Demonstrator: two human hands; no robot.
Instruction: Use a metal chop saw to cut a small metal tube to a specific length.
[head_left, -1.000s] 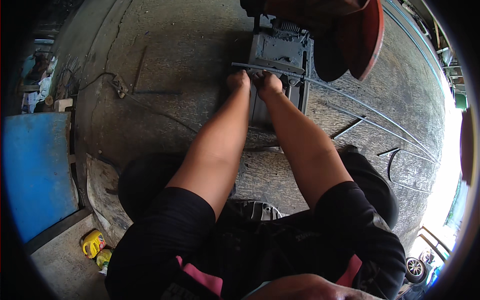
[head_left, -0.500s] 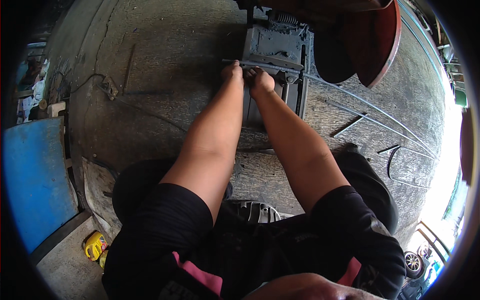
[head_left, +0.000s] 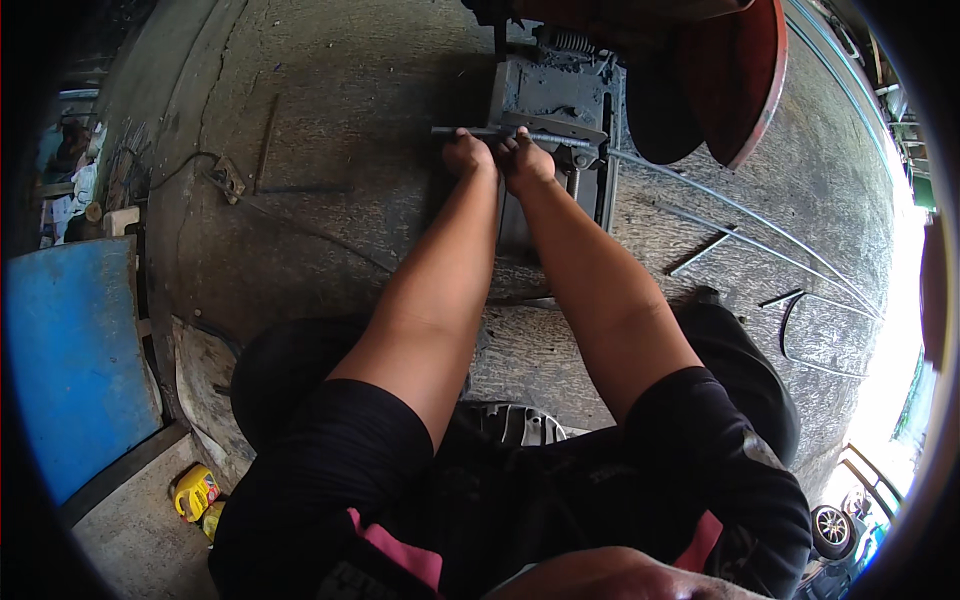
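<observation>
A long thin metal rod (head_left: 443, 130) lies across the vise of a cut-off saw (head_left: 556, 90), its left end sticking out past the base. My left hand (head_left: 468, 153) is closed around the rod near that end, thumb on top. Close beside it, my right hand (head_left: 529, 160) grips the same rod at the vise's near edge; its fingertips are partly hidden. From the vise, the rod runs on to the right in a long curve. Above right hangs the saw's red guard (head_left: 735, 90), and the dark area under it hides the blade.
More rods (head_left: 765, 246) and a short dark bar (head_left: 700, 252) lie on the worn floor to the right. A cable with a small box (head_left: 225, 178) is at left, near a blue panel (head_left: 75, 365). A yellow container (head_left: 194, 492) stands lower left.
The rod has slid a little to the left, so more of its end shows past my left hand. My right thumb now rests on top of the rod. The view has shifted slightly.
</observation>
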